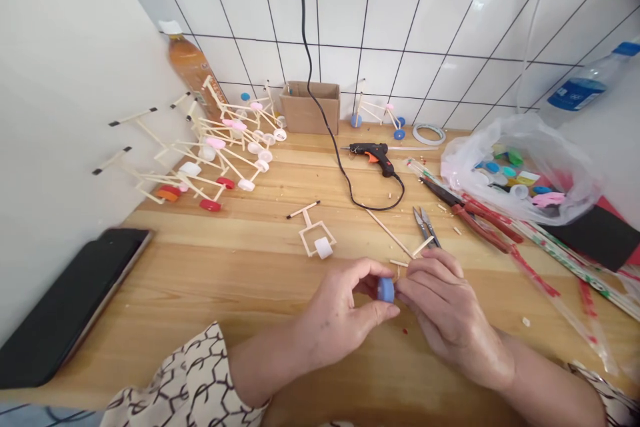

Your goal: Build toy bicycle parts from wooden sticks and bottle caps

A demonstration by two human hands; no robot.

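My left hand (345, 310) pinches a blue bottle cap (385, 289) on edge between thumb and fingers, just above the table. Close against the cap, my right hand (450, 307) is closed with its fingertips together. Thin wooden sticks (423, 245) show above its knuckles, and it seems to grip them, though the fingers hide the join. Beyond my hands lies a small square stick frame (318, 233) with a white cap on one corner and a black-tipped crossbar. A pair of thread snips (426, 225) rests behind my right hand.
Several stick models with cap wheels (215, 147) crowd the left back. A black glue gun (373, 155) trails its cord near a cardboard box (311, 109). Red-handled pliers (475, 217) and a plastic bag of caps (520, 167) lie right. A phone (75, 300) lies left.
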